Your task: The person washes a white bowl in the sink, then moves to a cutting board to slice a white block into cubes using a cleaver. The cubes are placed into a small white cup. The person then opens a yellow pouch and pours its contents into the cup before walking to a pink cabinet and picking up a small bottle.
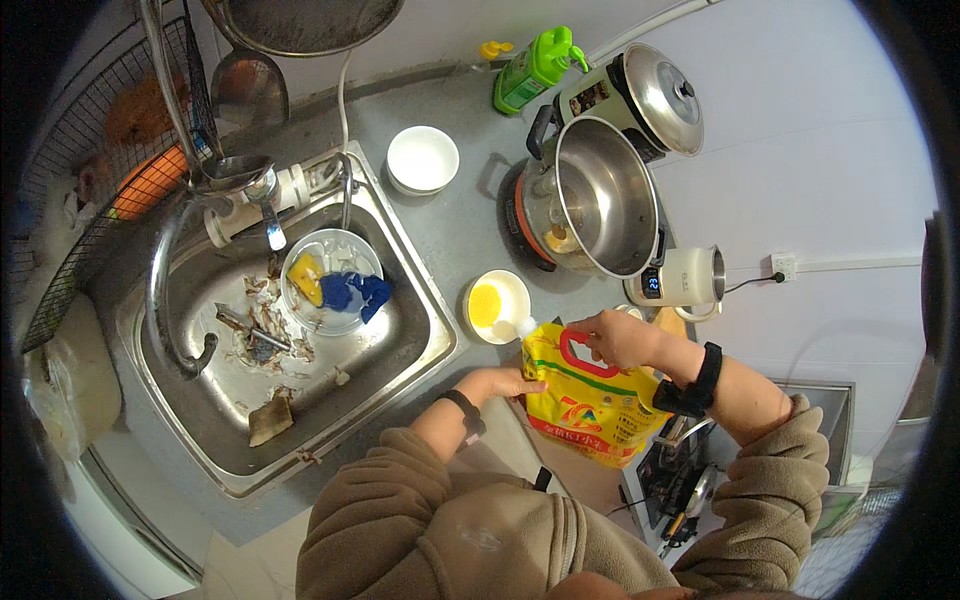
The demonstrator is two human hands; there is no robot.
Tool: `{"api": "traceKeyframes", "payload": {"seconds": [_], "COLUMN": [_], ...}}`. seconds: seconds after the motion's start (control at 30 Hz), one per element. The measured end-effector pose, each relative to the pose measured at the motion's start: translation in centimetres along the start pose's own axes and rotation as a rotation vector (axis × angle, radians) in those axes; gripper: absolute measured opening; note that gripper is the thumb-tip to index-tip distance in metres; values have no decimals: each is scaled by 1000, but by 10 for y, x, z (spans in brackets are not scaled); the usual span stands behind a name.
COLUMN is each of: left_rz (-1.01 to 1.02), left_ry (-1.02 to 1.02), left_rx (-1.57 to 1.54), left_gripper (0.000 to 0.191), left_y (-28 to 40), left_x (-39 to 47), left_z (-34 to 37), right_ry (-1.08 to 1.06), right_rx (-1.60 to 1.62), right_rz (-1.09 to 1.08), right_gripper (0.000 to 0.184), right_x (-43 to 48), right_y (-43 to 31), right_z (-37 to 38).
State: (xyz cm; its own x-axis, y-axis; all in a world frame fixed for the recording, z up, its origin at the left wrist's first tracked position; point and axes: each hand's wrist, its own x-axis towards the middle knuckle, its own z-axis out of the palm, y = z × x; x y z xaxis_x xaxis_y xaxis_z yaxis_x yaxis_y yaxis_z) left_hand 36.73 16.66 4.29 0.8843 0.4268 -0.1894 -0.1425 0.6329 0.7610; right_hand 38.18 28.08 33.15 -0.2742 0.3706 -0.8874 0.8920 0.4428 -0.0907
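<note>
My right hand (pixel 616 340) grips the red handle of a yellow plastic pouch (pixel 592 401) that bears printing. At the pouch's lower left corner is my left hand (pixel 512 384), thumb on its face and the other fingers hidden behind it. The pouch's white spout (pixel 526 328) points at the rim of a white bowl (pixel 516 289), in which lies a heap of small yellow grains (pixel 485 305). Both wrists wear black bands. Whether grains are leaving the spout cannot be told.
Left is a steel sink (pixel 375 390) with scraps, a knife (pixel 270 339) and a basin (pixel 335 330) holding a sponge and blue cloth. Behind stand stacked white bowls (pixel 422 160), a green bottle (pixel 529 71), a large steel pot (pixel 607 199), a rice cooker (pixel 600 94) and an electric kettle (pixel 679 277).
</note>
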Motion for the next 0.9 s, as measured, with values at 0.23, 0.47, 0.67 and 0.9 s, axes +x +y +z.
{"api": "traceKeyframes", "payload": {"seconds": [0.23,0.47,0.67,0.9], "left_rz": [70,100,23,-37], "left_ry": [45,-13,-35,-4], "left_rx": [2,-87,-53,41], "left_gripper": [67,61,63,64], "left_y": [11,-5,-6,-8], "left_x": [-11,10,14,13], "left_z": [-1,3,0,-5], "right_ry": [17,3,12,55], "right_rx": [37,-14,62,81], "right_rz": [37,88,116,96], "right_gripper": [47,46,46,49], "right_x": [11,15,11,4], "right_y": [4,3,11,12], "right_z": [-5,-6,-5,2]}}
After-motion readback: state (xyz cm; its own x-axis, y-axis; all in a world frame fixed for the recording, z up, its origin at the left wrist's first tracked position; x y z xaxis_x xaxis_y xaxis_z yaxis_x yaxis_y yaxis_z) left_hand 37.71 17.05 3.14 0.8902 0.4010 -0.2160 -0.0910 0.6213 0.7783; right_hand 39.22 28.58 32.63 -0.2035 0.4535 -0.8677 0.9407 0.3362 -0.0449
